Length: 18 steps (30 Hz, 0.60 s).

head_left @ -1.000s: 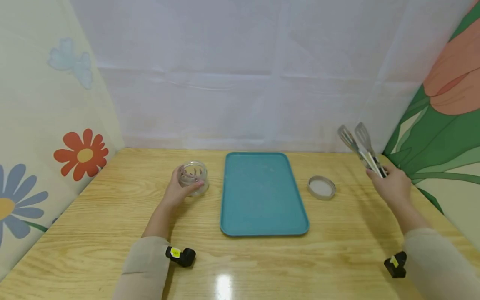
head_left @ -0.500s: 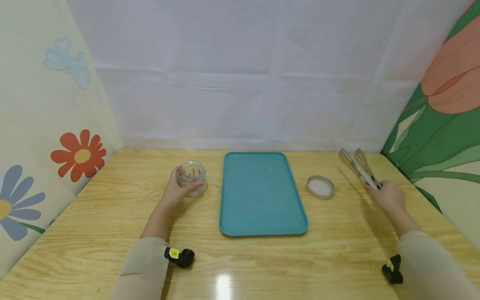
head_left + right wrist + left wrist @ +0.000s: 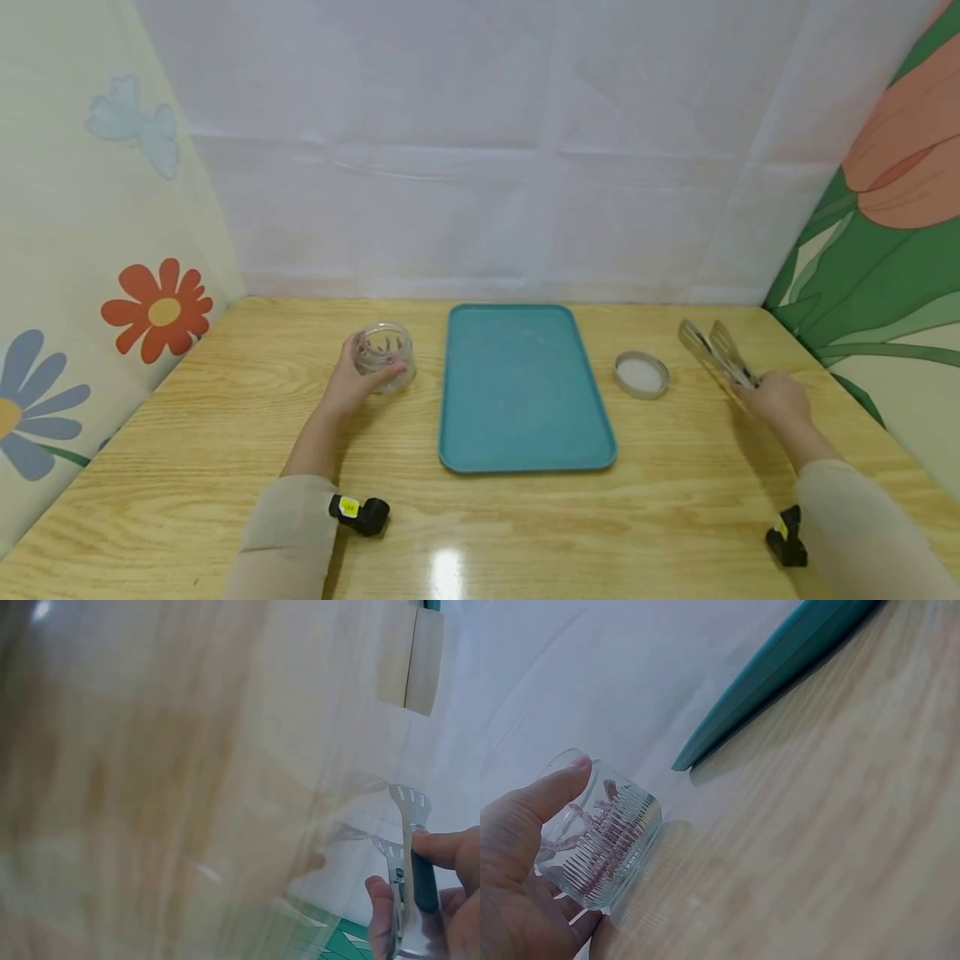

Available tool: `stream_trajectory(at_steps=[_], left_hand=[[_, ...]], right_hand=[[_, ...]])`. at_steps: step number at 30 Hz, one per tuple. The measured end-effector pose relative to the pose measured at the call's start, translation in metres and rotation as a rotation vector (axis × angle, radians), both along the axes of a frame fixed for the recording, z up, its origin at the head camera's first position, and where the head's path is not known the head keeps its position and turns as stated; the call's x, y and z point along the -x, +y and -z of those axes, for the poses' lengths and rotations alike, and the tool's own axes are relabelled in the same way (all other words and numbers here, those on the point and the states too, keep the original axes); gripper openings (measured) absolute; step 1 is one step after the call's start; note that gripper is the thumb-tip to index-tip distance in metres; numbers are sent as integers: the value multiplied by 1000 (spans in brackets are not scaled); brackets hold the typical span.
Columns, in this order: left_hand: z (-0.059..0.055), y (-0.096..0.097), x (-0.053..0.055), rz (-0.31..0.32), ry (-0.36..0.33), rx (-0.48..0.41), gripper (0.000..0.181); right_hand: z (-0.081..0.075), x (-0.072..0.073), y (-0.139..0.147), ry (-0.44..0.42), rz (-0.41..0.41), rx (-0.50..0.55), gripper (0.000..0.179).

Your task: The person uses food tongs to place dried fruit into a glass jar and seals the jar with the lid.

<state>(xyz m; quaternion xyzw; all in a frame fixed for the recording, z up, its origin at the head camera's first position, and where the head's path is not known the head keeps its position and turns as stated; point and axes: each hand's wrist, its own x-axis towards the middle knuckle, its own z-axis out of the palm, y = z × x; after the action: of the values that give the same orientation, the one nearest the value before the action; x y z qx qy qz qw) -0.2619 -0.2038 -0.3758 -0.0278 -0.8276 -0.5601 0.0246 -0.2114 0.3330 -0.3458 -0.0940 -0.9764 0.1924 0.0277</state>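
Note:
On the left of the table, my left hand (image 3: 351, 377) grips a clear glass jar (image 3: 392, 377) from its side, thumb in front. Several thin brownish-pink pieces (image 3: 606, 844) lie inside the jar, seen through its ribbed wall in the left wrist view. Over at the right, my right hand (image 3: 778, 403) holds a pair of metal tongs (image 3: 729, 360) with slotted ends and dark grips. The tong ends are spread apart with nothing between them, low over the table and pointing away from me. In the right wrist view the thumb presses one arm of the tongs (image 3: 409, 855).
A blue-green tray (image 3: 525, 392) lies in the middle of the wooden table (image 3: 525, 533). Between tray and tongs sits a round lid (image 3: 642, 375). A white cloth (image 3: 480, 150) hangs behind the table, with flower-printed panels at both sides.
My right hand has lowered the tongs toward the table and moved slightly left. The left hand still holds the jar in the same place.

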Motion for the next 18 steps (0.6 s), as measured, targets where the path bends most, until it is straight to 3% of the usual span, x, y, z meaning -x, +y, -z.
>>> stream_trajectory(at_steps=[13,18], left_hand=[[-3,2,-2,4,1,-15,95],[-3,2,-3,-1,-1,-11,96]], right_hand=[[-2,0,-4,-128,10,8,32],[-3,2,-5,-167,9,-39,31]])
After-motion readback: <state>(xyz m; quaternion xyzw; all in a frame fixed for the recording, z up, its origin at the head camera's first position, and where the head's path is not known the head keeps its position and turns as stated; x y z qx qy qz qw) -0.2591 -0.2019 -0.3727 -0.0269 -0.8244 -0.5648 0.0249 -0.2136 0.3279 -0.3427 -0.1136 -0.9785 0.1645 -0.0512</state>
